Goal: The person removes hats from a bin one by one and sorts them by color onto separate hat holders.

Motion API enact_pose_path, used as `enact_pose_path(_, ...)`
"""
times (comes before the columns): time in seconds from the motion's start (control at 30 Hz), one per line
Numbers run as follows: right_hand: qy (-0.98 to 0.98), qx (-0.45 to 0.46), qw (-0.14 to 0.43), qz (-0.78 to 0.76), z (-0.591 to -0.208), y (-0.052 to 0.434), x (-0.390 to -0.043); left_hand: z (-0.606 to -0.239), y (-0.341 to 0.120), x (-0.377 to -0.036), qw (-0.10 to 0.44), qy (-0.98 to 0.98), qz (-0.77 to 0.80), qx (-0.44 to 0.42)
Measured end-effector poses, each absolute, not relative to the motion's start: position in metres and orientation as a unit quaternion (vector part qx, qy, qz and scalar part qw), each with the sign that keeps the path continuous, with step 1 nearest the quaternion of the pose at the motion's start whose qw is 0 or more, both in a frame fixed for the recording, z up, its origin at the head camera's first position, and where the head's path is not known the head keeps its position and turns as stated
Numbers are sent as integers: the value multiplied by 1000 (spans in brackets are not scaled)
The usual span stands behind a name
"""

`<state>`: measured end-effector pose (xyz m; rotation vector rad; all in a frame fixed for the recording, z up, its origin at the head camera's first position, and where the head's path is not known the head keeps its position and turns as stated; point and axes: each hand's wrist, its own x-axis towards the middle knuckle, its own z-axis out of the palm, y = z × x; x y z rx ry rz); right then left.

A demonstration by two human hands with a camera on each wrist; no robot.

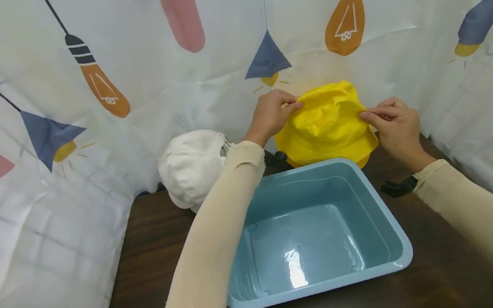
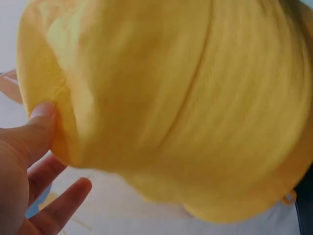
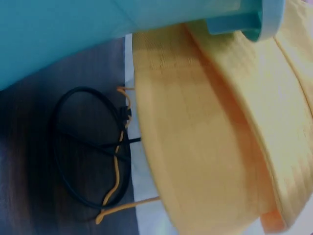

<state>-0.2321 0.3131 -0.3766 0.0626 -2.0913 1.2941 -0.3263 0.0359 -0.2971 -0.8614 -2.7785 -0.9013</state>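
Note:
Both hands hold a yellow bucket hat (image 1: 325, 127) up behind the basin, its brim hanging downward. My left hand (image 1: 272, 112) pinches the crown at its upper left. Closer in the left wrist view, the thumb (image 2: 41, 127) presses on the yellow cloth while other fingers extend below it. On the opposite side, my right hand (image 1: 396, 128) pinches the hat's edge between thumb and fingers. The right wrist view shows the brim (image 3: 195, 132) from near by, but not the right hand. A blue plastic basin (image 1: 324, 291) stands in front of the hat, with nothing inside.
A white cap (image 1: 192, 163) sits left of the basin, partly behind the left forearm. On the dark wooden table (image 1: 157, 240), a looped black cable (image 3: 56, 142) lies with an orange cord (image 3: 117, 171) near the hat. A white printed curtain (image 1: 222, 29) hangs behind.

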Motion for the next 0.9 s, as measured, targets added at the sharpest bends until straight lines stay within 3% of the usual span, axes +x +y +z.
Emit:
enact_pose_path(0.27,-820,3,314,478,-394,321,-230,-305,21,-331,-5,-930,-254,-266)
enact_pose_path(0.6,-832,-26,261,489,-410,317,-238,-317,25,-333,-24,-948,-203,-245)
enact_pose_path(0.9,-839,29,228,493,-388,330,-229,-288,26,-319,-53,-950,-181,-250)
